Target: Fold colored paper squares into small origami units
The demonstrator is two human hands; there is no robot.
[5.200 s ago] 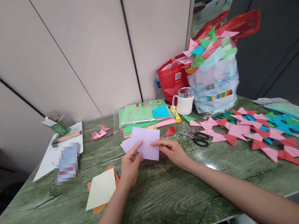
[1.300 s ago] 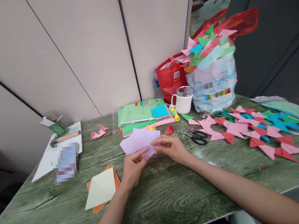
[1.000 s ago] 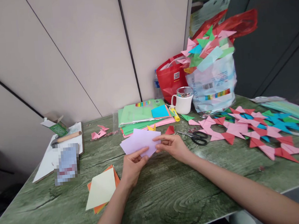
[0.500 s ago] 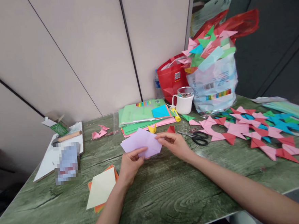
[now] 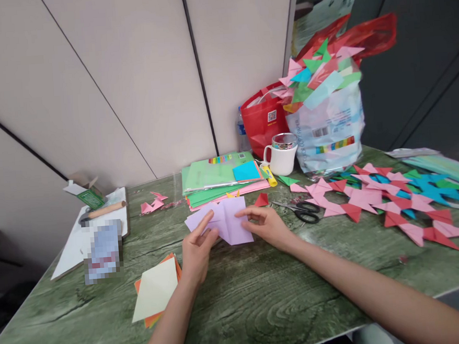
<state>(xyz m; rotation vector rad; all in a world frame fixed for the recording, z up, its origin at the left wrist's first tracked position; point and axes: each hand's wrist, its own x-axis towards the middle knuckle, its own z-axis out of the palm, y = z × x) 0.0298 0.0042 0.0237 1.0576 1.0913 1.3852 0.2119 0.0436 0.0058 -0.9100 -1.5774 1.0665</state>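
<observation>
A sheet of purple paper (image 5: 237,229) with crease lines is held up just above the table, its right part folded open. My left hand (image 5: 197,246) grips its left part, index finger and thumb lying over the near face. At the right edge, my right hand (image 5: 265,226) has thumb and curled fingers on the paper. Behind the sheet, a small yellow folded piece (image 5: 233,194) is mostly hidden. A red folded piece (image 5: 261,199) lies just beyond my right fingers, and black-handled scissors (image 5: 305,211) rest to the right of that hand.
Left of my left forearm lies a stack of square papers (image 5: 155,290). Paper packs (image 5: 214,174), a white mug (image 5: 281,158) and a full bag of folded pieces (image 5: 328,128) stand along the back. Pink and red folded stars (image 5: 367,198) spread rightward. A hammer (image 5: 103,210) lies far left.
The purple paper's right part has opened out into a squarer flap with a vertical crease. My left index finger has lifted up across the sheet; my right fingers have shifted slightly.
</observation>
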